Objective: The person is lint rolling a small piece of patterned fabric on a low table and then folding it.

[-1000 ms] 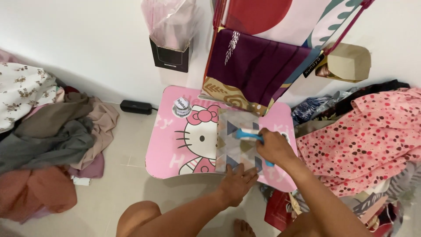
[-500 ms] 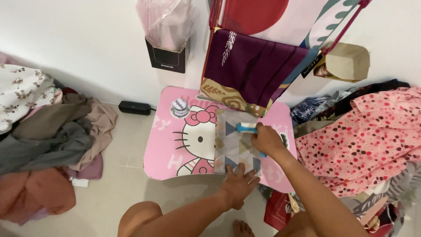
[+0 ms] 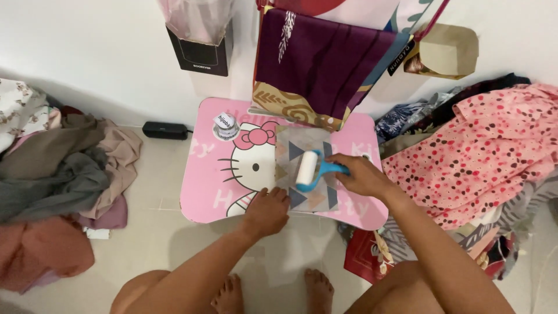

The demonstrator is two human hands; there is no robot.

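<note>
Lint roller (image 3: 307,167) mid-cloth (image 3: 308,152), edges possibly overhanging

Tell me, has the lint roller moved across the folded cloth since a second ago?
Yes. The lint roller in the right hand has moved leftward over the folded cloth, toward the cat face on the pink table.

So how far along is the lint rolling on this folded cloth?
Done: the cloth lies folded flat on the pink table. In hand: the right hand runs the roller over its middle while the left hand pins the near edge. Left: how much is already rolled cannot be told; heaps of clothes lie beside.
</note>
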